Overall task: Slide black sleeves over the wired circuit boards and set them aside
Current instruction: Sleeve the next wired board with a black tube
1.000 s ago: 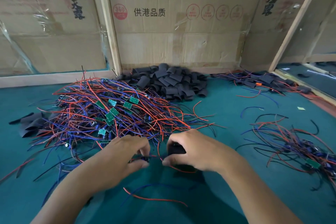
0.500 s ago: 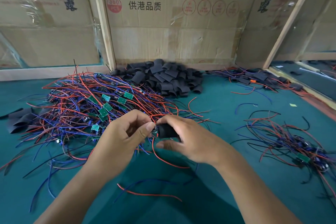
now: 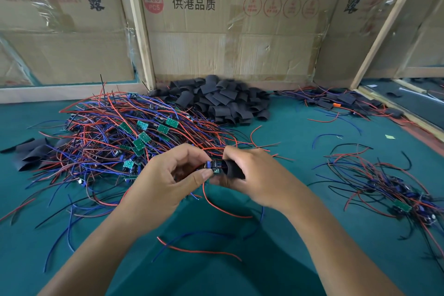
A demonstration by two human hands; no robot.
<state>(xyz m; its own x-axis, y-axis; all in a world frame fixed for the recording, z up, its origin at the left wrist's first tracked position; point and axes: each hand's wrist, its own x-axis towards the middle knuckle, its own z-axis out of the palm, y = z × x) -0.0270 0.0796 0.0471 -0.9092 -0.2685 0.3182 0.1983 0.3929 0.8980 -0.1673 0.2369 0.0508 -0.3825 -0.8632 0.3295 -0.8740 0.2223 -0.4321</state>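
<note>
While the left hand [image 3: 168, 183] pinches the small circuit board [image 3: 212, 167] at its fingertips, the right hand [image 3: 249, 173] grips a black sleeve [image 3: 231, 171] just right of it — mouth facing the board, axes roughly in line, apparently touching. Beneath both lies the green worktop [image 3: 288, 142]; cardboard boxes [image 3: 228, 31] stand beyond.

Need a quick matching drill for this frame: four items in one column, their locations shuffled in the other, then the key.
1. black sleeve pile
2. bare wired boards heap
3. left hand
4. right hand

A. pinches a small circuit board
B. grips a black sleeve
C. against the cardboard wall
D. left on the green mat

Pairs: 1-C, 2-D, 3-A, 4-B
</note>
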